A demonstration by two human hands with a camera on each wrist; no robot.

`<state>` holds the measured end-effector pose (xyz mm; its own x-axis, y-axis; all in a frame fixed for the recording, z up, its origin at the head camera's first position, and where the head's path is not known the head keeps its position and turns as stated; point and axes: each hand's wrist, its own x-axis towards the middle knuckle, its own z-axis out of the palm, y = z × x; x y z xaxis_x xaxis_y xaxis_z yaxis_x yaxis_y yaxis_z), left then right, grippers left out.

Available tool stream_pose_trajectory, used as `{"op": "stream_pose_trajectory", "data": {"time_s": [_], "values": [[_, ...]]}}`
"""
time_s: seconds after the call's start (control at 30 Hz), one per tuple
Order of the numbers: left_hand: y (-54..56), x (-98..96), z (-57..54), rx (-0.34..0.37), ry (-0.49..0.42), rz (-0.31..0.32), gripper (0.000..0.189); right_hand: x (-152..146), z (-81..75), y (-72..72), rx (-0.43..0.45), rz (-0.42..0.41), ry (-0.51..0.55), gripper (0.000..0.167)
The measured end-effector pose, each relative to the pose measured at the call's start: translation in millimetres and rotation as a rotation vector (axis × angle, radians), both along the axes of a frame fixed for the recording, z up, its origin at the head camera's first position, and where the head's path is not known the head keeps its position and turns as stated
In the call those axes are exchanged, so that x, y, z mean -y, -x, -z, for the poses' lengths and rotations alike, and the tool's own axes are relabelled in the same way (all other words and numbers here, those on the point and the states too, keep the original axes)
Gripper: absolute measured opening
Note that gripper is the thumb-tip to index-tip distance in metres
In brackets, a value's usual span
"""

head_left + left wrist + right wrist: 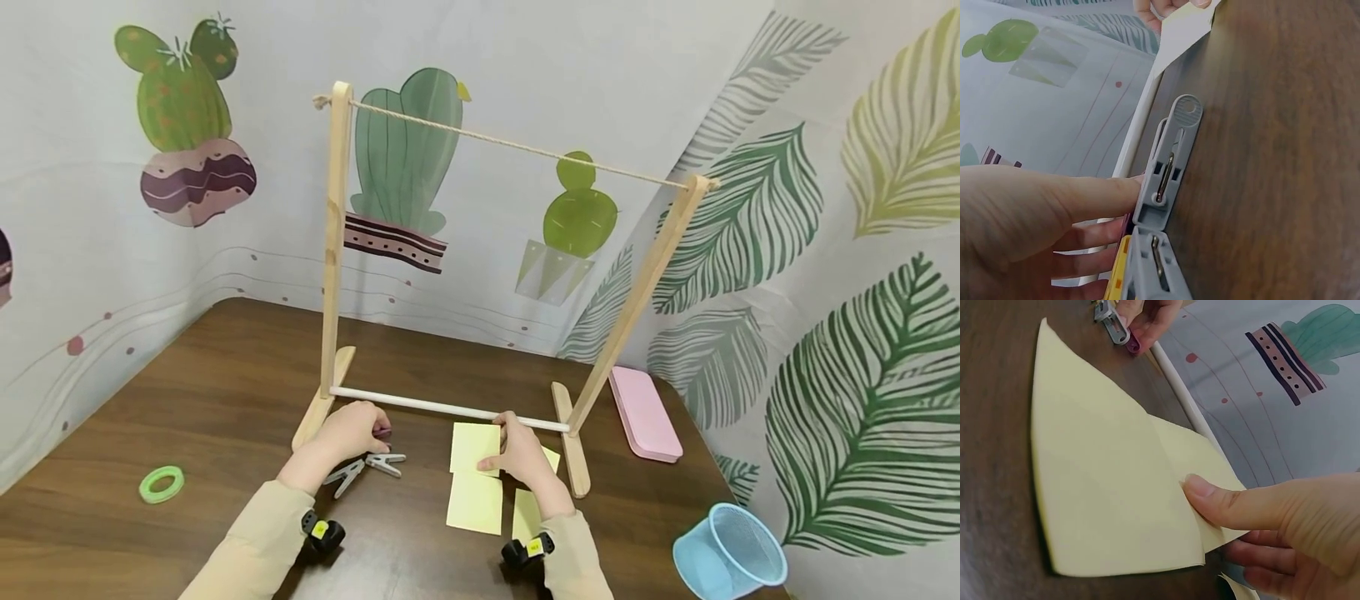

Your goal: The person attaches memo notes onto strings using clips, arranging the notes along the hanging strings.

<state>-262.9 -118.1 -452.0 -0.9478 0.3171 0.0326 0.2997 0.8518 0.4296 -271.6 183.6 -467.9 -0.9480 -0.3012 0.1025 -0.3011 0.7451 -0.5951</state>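
My left hand [348, 431] pinches a maroon clothespin [1133, 344] between thumb and fingers, low over the table. Two grey clothespins [386, 463] lie right beside it, and the left wrist view shows a yellow clothespin [1118, 265] near the fingers, partly hidden. With thumb on top and fingers beneath, my right hand [521, 454] grips a pale yellow paper square [467, 442] by its right side. A second square [476, 504] lies just below, overlapping it in the right wrist view. More yellow paper [526, 515] shows under and beside the right wrist.
A wooden stand [335, 242] with a rope [517, 145] across its top and a white bar [450, 408] at its base stands behind both hands. A green tape ring [161, 484] lies left; a pink case [647, 414] and a blue mesh cup [705, 554] are right.
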Motion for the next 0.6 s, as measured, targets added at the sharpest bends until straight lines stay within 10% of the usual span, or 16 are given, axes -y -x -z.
{"op": "stream_pose_trajectory", "data": {"time_s": [0.6], "values": [[-2.5, -4.3, 3.8, -0.01, -0.033, -0.057, 0.021, -7, 12.3, 6.7, 0.139, -0.047, 0.261, 0.076]]}}
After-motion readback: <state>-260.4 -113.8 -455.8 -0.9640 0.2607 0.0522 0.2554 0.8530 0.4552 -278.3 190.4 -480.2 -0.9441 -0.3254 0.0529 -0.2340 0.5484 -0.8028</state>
